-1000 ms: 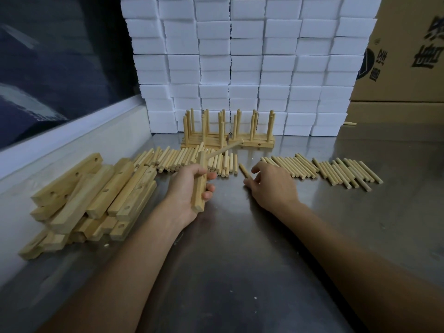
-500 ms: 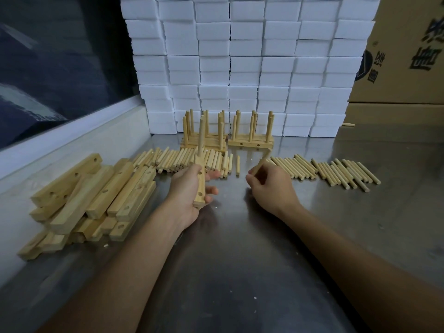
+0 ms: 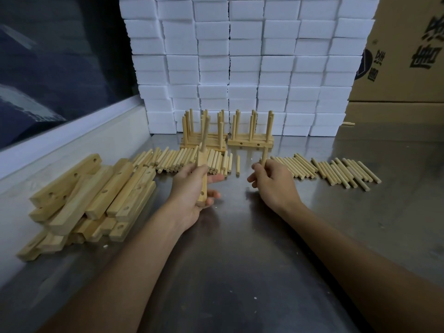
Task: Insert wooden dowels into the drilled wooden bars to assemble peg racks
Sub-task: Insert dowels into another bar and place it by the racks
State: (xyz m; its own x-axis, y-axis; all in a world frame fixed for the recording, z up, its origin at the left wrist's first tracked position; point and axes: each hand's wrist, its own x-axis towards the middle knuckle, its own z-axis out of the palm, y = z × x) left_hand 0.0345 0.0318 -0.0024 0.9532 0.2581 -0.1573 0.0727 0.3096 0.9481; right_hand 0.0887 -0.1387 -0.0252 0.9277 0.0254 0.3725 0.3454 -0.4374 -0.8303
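Right now my left hand [image 3: 192,188] is closed around a drilled wooden bar [image 3: 202,179], holding it nearly upright above the steel surface [image 3: 240,272], with one dowel [image 3: 205,133] standing out of its top end. My right hand [image 3: 274,183] sits just beside it, its fingers [image 3: 258,170] pinched shut on a second dowel [image 3: 264,156] that points upward (only its upper part shows). To my left lies a heap of loose bars [image 3: 91,195]. Beyond my hands two rows of loose dowels lie on the surface, a left row [image 3: 182,161] and a right row [image 3: 331,170]. Farther back stand finished peg racks [image 3: 228,133], against a wall of white blocks [image 3: 245,63], with a cardboard box [image 3: 403,56] at the right.
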